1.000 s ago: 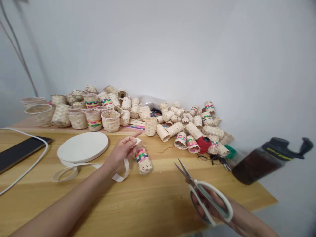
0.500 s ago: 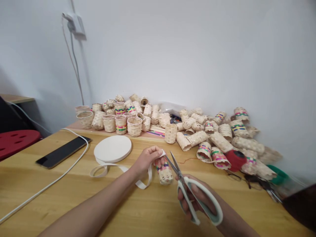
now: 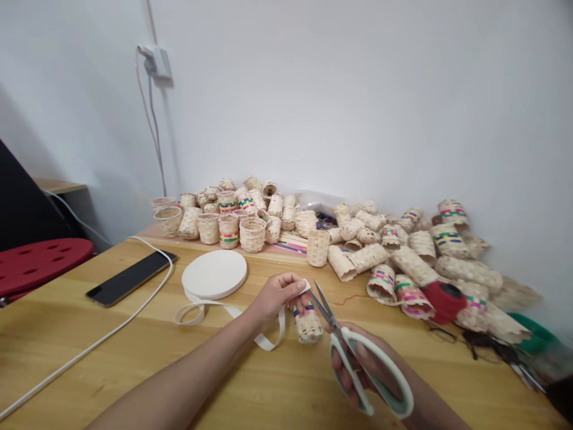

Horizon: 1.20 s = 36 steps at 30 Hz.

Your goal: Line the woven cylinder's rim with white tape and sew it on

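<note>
My left hand (image 3: 277, 295) pinches the end of a white ribbon (image 3: 273, 337) against a small woven basket (image 3: 307, 321) with coloured bands, held just above the wooden table (image 3: 268, 388). The ribbon runs back in a loop to a flat white ribbon roll (image 3: 215, 273). My right hand (image 3: 362, 370) grips white-handled scissors (image 3: 358, 352). Their blades are parted, with the tips right beside the ribbon end at the basket's top.
A heap of small woven baskets (image 3: 349, 239) lines the wall. A red thread spool (image 3: 444, 301) and a green lid (image 3: 535, 337) lie at the right. A black phone (image 3: 129, 278) and white cable (image 3: 89, 343) lie left, beside a red stool (image 3: 40, 263).
The view swung left, and a dark bottle at the right left the picture. My right hand brought the scissors up from the front edge to the ribbon end. My left hand kept its hold.
</note>
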{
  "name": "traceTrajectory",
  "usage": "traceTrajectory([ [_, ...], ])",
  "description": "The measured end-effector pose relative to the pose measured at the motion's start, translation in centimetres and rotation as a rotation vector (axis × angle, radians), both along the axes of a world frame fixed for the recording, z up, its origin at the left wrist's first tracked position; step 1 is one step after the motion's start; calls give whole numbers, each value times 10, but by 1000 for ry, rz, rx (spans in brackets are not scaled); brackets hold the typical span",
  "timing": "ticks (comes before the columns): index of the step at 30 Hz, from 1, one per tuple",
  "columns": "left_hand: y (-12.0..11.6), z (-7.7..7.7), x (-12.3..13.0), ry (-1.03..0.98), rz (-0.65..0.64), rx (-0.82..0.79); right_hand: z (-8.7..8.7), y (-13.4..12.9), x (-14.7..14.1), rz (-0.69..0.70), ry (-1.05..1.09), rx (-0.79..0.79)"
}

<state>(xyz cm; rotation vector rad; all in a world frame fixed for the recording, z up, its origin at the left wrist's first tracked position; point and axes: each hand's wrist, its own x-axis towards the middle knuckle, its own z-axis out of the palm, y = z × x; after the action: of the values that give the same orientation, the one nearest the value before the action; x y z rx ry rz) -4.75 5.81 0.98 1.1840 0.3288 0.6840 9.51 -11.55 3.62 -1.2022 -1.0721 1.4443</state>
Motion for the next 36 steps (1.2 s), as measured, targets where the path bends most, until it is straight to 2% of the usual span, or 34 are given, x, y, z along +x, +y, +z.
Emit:
traceTrajectory([
  [7,-1,-1,0,4,-46,-4,-9,8,1,6,-26,3],
  [12,3,9,-7,82,-32,140,-8,9,3,8,-28,17],
  [17,11,16,-14,146,-154,219,-10,10,7,40,-25,23],
  [22,14,18,-16,163,-131,331,-16,10,15,67,-40,42],
  [27,14,15,-15,145,-202,293,-20,14,11,55,-45,45],
  [36,17,23,-20,142,-169,406,-17,19,6,-13,-19,104],
])
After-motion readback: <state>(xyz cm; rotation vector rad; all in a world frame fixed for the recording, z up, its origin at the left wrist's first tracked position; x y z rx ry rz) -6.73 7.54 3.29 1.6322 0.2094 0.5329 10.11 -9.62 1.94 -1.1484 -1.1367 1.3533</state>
